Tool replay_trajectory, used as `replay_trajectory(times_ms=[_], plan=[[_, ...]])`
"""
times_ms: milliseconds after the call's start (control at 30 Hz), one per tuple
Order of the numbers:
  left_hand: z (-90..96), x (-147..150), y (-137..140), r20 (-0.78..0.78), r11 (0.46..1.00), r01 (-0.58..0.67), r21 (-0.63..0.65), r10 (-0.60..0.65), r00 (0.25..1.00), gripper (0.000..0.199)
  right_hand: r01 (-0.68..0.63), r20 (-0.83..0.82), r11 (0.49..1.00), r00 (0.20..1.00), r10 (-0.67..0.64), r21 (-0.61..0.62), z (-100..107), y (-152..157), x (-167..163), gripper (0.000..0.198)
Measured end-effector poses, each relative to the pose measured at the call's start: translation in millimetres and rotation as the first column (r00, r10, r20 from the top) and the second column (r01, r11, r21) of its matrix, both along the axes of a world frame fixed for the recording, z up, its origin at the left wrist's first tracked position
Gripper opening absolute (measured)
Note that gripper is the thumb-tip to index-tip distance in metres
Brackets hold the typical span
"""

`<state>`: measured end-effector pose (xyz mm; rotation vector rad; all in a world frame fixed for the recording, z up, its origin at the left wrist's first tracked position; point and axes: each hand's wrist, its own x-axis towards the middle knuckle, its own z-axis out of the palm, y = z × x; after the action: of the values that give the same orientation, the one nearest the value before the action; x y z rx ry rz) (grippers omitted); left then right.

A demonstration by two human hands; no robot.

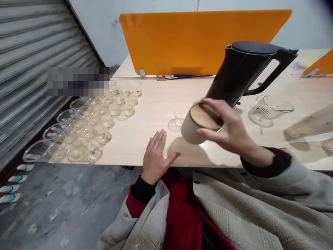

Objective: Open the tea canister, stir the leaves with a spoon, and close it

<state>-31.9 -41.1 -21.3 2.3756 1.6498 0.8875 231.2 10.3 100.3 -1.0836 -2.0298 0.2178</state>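
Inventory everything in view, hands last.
table: one, pale, centre
cups: many, clear, left
lone cup: one, clear, mid-table
kettle: one, black, centre-right
canister: one, grey-tan, before kettle
ribbed vessel: one, clear, right of kettle
cup stacks: perhaps two, translucent, far right
panels: two, orange, back, right
flat items: several, mixed, larger panel's foot
shutter: one, grey, left
wall: one, pale, back
floor: one, grey, below
striped items: four, white-blue, lower left
sleeves: two, grey, bottom
left hand: one, bare, near edge
right hand: one, on canister

Cups (104, 138) are arranged on the table (153, 100) to the left of the left hand (156, 157). A canister (190, 129) is held in the right hand (227, 126); a kettle (232, 76) is placed beyond this hand, a glass (272, 109) and a cup stack (309, 123) to its right.
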Motion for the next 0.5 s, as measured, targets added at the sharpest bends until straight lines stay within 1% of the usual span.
replay_trajectory(times_ms=[67, 133, 233, 300, 400, 500], plan=[[0.4, -1, 0, 0.021, 1.0, 0.019, -0.008, -0.019, 1.0, 0.096, -0.063, 0.005, 0.996, 0.998, 0.063, -0.065, -23, -9, -14, 0.072], [1.1, -1, 1, 0.045, 0.999, 0.032, -0.027, -0.031, 0.999, 0.101, -0.098, -0.002, 0.99, 0.995, 0.098, -0.103, -44, -12, -26, 0.076], [4.4, 2, 1, 0.109, 0.996, 0.061, -0.07, -0.054, 0.993, 0.105, -0.09, 0.01, 0.99, 0.996, 0.092, -0.109, -63, -15, -37, 0.079], [8.6, 7, 1, 0.174, 0.989, 0.095, -0.109, -0.075, 0.982, 0.108, -0.069, 0.035, 0.993, 0.997, 0.073, -0.101, -66, -19, -39, 0.082], [15.6, 17, 3, 0.314, 0.971, 0.165, -0.172, -0.105, 0.944, 0.109, -0.037, 0.105, 0.995, 0.993, 0.048, -0.097, -62, -25, -38, 0.091], [19.8, 28, 4, 0.447, 0.963, 0.211, -0.168, -0.116, 0.887, 0.101, -0.012, 0.183, 0.997, 0.983, 0.025, -0.075, -57, -28, -36, 0.097]])
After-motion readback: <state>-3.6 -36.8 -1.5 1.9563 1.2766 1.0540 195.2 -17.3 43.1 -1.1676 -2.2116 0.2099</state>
